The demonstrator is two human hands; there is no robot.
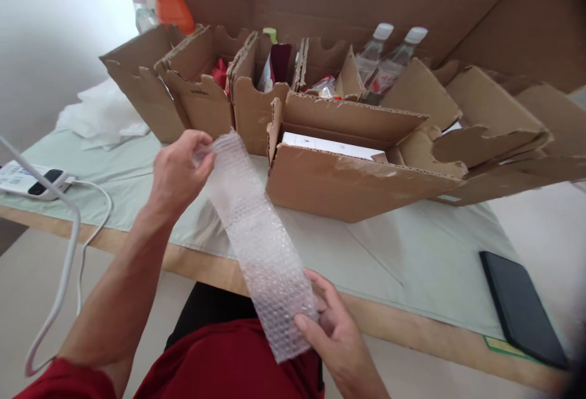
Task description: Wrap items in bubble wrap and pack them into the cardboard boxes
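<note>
Translucent bubble wrap (262,237) between left hand (182,166) and right hand (333,329), an edge in each grip

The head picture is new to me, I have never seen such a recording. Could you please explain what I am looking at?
There is no machine here: a person works with two bare hands. The only picture comes from a camera worn on the head, looking forward and down. The left hand holds the upper end of a strip of bubble wrap; the right hand holds it near the lower end. A pale green cloth lies on the table. On it stand cardboard boxes; the front box has something white inside. A dark phone lies at the picture's right.
</note>
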